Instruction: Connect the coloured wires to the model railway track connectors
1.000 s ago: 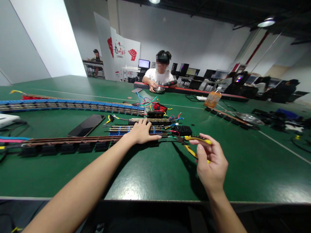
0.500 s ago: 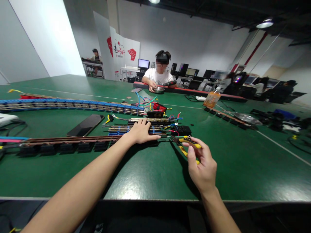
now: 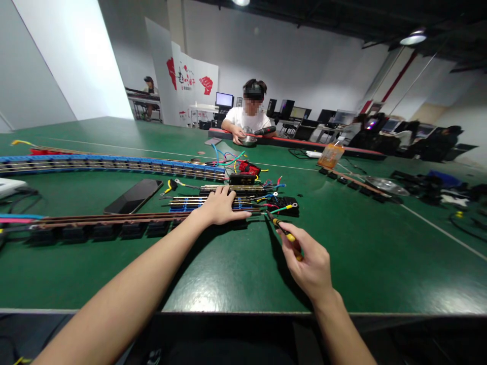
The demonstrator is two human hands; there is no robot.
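My left hand (image 3: 219, 207) lies palm down with fingers spread over a long track with brown rails and black blocks (image 3: 114, 219) and a short blue track piece (image 3: 184, 205) behind it. My right hand (image 3: 310, 261) is closed around pliers with yellow and black handles (image 3: 286, 231). Their jaws point at the right end of the brown rails, near my left thumb. Whether they grip anything there I cannot tell. A green and yellow wire with a ring terminal (image 3: 283, 208) sticks out past the jaws, in front of a black part (image 3: 292, 204).
A phone (image 3: 134, 196) lies left of my left hand. Behind it curves a long blue track (image 3: 114, 166). Loose wires (image 3: 228, 157) and a red part (image 3: 249, 168) sit farther back. Across the table a person (image 3: 247, 119) holds a metal bowl. An orange bottle (image 3: 331, 154) stands at right.
My right hand has moved slightly left and turned the pliers; their handles are now closer together. The wire with the ring terminal shows more fully. My left hand has stayed put.
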